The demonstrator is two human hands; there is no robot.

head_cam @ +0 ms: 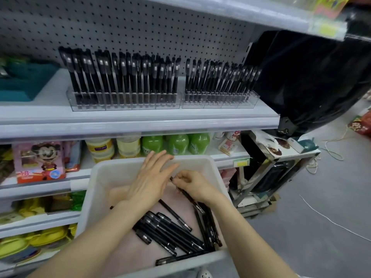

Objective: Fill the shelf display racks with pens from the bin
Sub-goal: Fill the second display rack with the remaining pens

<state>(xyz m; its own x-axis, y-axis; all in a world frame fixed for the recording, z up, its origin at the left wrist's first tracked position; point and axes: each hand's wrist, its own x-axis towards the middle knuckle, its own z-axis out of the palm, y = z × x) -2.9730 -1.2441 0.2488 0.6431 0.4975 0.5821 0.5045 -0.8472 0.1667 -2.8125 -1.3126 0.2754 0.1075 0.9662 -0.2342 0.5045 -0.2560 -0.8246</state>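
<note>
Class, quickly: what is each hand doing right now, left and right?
Left hand: open, fingers straight, holding nothing.
Right hand: closed, fingers curled round a black pen above the bin.

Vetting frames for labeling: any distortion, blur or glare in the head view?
Head view: wide-angle bowing curves the shelf edge; the top-right corner is smeared; the left hand looks slightly motion-soft; the right hand and its pen are readable; lighting is even, with mild sheen on the clear racks.
</note>
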